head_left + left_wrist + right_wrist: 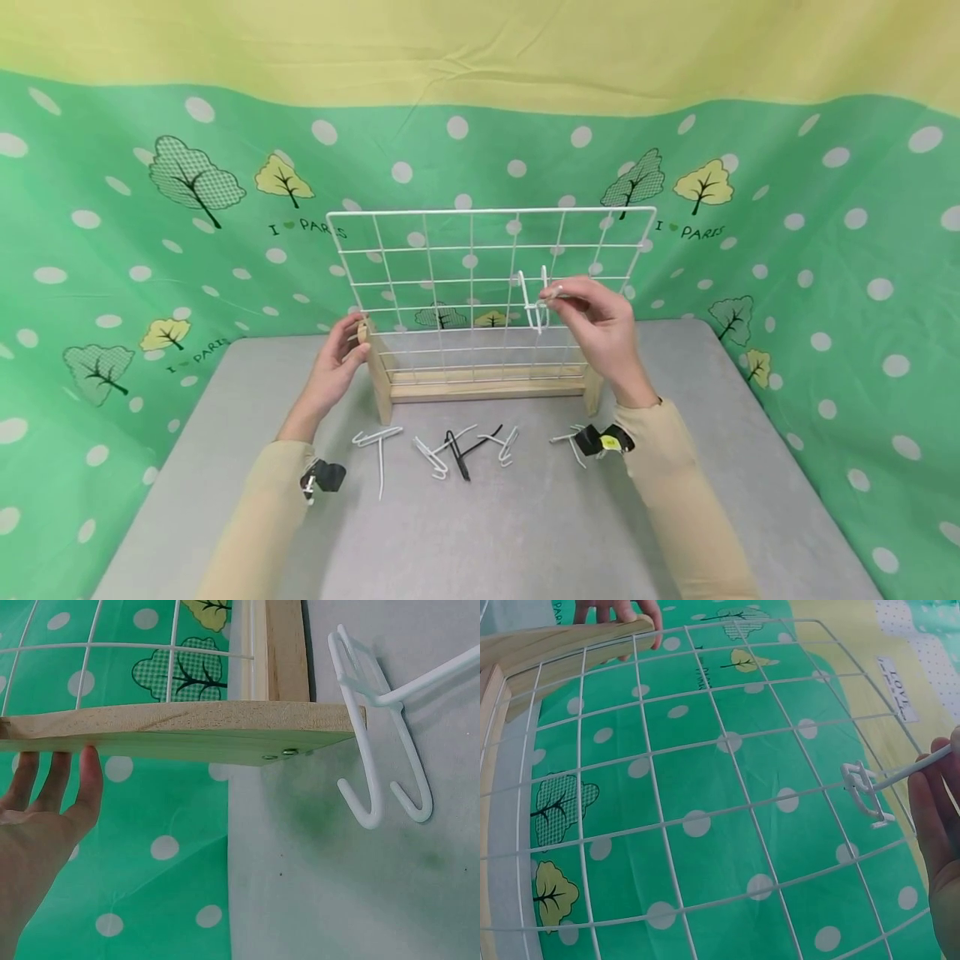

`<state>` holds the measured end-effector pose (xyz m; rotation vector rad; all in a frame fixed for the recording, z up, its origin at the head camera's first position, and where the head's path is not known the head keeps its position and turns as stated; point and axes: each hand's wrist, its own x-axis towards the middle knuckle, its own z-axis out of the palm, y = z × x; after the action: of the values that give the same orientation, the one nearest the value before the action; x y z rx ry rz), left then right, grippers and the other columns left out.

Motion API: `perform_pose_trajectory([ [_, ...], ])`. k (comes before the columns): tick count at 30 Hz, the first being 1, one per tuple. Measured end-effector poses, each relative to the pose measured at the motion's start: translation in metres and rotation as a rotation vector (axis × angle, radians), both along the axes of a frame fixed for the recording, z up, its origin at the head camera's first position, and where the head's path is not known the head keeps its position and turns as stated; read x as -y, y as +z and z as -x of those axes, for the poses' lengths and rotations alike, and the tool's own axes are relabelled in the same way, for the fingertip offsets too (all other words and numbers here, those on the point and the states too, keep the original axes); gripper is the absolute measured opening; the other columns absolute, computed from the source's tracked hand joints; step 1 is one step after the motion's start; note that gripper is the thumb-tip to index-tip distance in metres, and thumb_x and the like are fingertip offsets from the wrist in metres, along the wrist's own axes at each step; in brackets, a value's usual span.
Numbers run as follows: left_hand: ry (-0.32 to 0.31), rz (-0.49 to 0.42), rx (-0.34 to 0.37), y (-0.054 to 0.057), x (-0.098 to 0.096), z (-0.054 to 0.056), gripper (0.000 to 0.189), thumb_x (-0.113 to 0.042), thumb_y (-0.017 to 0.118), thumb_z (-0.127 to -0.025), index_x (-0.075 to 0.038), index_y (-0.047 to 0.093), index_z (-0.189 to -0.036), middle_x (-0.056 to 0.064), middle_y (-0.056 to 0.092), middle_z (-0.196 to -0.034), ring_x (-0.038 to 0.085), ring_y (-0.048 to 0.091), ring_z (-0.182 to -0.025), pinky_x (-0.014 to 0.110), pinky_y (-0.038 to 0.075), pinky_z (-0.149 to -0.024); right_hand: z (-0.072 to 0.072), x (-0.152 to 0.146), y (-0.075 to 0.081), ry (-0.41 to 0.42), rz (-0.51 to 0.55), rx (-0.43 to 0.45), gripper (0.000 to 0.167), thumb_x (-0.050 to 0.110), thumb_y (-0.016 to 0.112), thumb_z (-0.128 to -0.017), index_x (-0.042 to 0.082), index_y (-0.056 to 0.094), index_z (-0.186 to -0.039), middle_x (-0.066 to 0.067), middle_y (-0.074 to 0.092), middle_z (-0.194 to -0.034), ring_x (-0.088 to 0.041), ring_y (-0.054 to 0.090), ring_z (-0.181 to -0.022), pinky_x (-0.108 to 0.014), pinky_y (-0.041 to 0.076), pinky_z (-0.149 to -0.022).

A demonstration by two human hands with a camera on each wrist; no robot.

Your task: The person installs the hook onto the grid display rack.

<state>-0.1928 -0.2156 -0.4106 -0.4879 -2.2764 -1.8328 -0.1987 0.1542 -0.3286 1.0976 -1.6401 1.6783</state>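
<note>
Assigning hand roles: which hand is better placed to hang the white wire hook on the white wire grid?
Right, I'd say: the right hand pinches the hook, up near the grid. The left hand holds the pale wooden end support at the left.

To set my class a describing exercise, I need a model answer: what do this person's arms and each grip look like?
Long, plain beige sleeves cover the arms: the left sleeve and right sleeve. The left grip and right grip are ungloved hands. Near the cuffs sit a left black attachment and a right black attachment, the latter beside a yellow marking.
</note>
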Motion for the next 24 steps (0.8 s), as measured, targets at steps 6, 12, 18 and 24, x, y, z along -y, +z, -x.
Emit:
perform_pose_trajectory([
  [6,-0.005,-0.013,-0.013,-0.003,0.001,0.001,0.048,0.012,0.047,-0.096,0.013,0.029,-0.140,0.039,0.035,-0.137,0.053,0.036,-0.123,0.016,0.047,-0.084,0.005,0.003,0.006,-0.012,0.005,0.017,0.018,-0.021,0.059,-0.083,-0.010,0.066,-0.096,-0.013,0.069,-0.096,-0.021,0.064,-0.092,-0.032,0.053,-0.084],
  [12,-0.018,-0.023,-0.037,-0.005,0.001,0.003,0.046,0.013,0.047,-0.095,0.014,0.030,-0.138,0.039,0.037,-0.134,0.050,0.038,-0.121,0.016,0.046,-0.083,0.012,0.003,0.006,-0.026,-0.005,0.052,0.016,-0.020,0.059,-0.083,-0.012,0.065,-0.096,-0.012,0.069,-0.096,-0.019,0.064,-0.091,-0.030,0.053,-0.082],
  [18,-0.007,-0.018,-0.059,-0.027,0.011,0.016,0.046,0.007,0.048,-0.097,0.008,0.032,-0.141,0.033,0.040,-0.135,0.045,0.040,-0.120,0.016,0.046,-0.084,0.019,0.006,0.007,-0.027,-0.004,0.086,0.015,-0.020,0.059,-0.084,-0.014,0.064,-0.096,-0.014,0.069,-0.097,-0.019,0.065,-0.092,-0.032,0.053,-0.084],
  [24,0.003,-0.013,-0.058,-0.030,0.011,0.017,0.047,0.007,0.048,-0.098,0.006,0.032,-0.142,0.032,0.040,-0.135,0.042,0.041,-0.119,0.016,0.046,-0.085,0.020,0.006,0.005,-0.055,-0.018,0.105,0.018,-0.022,0.059,-0.083,-0.011,0.066,-0.095,-0.014,0.069,-0.095,-0.017,0.065,-0.091,-0.030,0.053,-0.083],
])
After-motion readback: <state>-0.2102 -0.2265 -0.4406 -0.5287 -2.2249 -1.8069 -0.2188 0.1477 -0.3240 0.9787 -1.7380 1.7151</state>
